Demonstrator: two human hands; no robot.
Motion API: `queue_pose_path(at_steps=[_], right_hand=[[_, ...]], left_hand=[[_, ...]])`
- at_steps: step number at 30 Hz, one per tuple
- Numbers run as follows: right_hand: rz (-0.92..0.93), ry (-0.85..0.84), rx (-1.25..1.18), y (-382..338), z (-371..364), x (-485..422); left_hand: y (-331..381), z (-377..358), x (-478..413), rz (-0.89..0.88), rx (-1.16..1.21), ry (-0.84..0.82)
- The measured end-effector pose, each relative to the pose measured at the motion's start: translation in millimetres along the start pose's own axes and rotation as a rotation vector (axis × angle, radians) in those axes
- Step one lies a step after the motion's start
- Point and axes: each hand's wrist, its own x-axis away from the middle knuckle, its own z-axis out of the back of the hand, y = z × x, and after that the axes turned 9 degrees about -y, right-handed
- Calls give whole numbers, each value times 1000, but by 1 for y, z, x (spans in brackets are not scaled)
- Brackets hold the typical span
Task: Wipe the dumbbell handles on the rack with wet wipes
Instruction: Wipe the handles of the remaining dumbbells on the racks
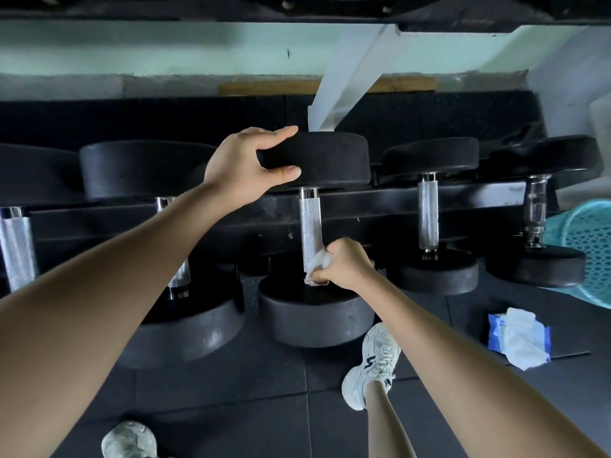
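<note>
Here, at the far left, black dumbbells are lying in a row across the rack point(380, 200), and the first handle point(16, 246) is showing only partly at the frame edge. Beside it the second dumbbell point(145, 166) is sitting behind the person's left forearm, and a pale left shoe point(129, 439) is standing on the dark floor below.

The left hand point(244, 166) is reaching forward and gripping the far head of the middle dumbbell point(330, 157). Its fingers are curling together over the top edge while the thumb is pressing on the rim from below. At the near end of this dumbbell's steel handle point(310, 226), a crumpled white wet wipe point(319, 262) is wrapping the bar just above the near head. The right hand point(344, 264) is clenching that wipe, with fingers and thumb curling tightly round it and the bar. Under the right forearm a white right shoe point(370, 361) is resting on the floor.

Further right, a fourth dumbbell point(428, 213) and a fifth dumbbell point(535, 266) are lying on the same rack. On the floor near them an open blue pack of wipes point(519, 335) is lying with a sheet sticking out. At the right edge a teal perforated basket point(585, 246) is standing partly out of frame.
</note>
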Motion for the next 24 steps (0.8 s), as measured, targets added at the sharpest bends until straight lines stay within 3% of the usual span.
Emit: queue_pose_path(at_steps=[2,5,11,13,15,19,21,24], right_hand=[[-17,82,4,3,6,4],[-6,232,-194,16,16,13],[15,399,-283,18,17,7],[19,405,-184,7,10,4],[25,289,-148,-6,-1,6],[5,44,-695,-11,-11,13],[-14,81,-951,-2,-12,9],[-33,230,-1030,1,-12,2]], left_hand=[[0,0,1,8,4,-5],[0,0,1,10,12,-1],[2,0,2,15,-2,-2],[2,1,2,17,-2,1],[2,0,2,19,0,6],[2,0,3,9,1,11],[2,0,3,9,5,12],[1,0,2,11,6,12]])
